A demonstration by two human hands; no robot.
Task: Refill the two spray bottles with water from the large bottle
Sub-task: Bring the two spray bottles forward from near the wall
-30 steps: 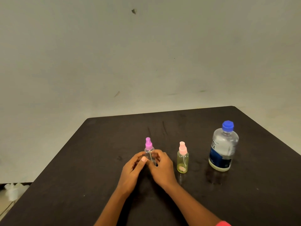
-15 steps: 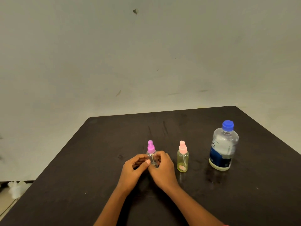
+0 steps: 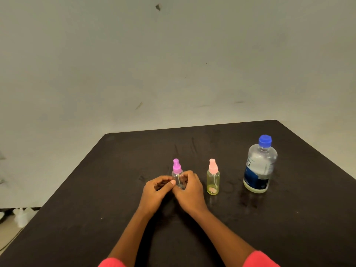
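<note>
Upright near the middle of the dark counter (image 3: 289, 228): a clear spray bottle (image 3: 177, 171) with a purple top, lower body enclosed from both sides. On its left, the left hand (image 3: 156, 191), grip narrow, fingers curled, thumb tip against the bottle. On its right, the right hand (image 3: 189, 191), grip curled round the bottle's base. Just right of the hands and apart from them, a yellowish spray bottle (image 3: 213, 180) with a pink top, upright. Farther right, well apart, the large bottle (image 3: 259, 166), upright, blue cap (image 3: 265, 140) on. At the near edge, red sleeves (image 3: 258, 259).
</note>
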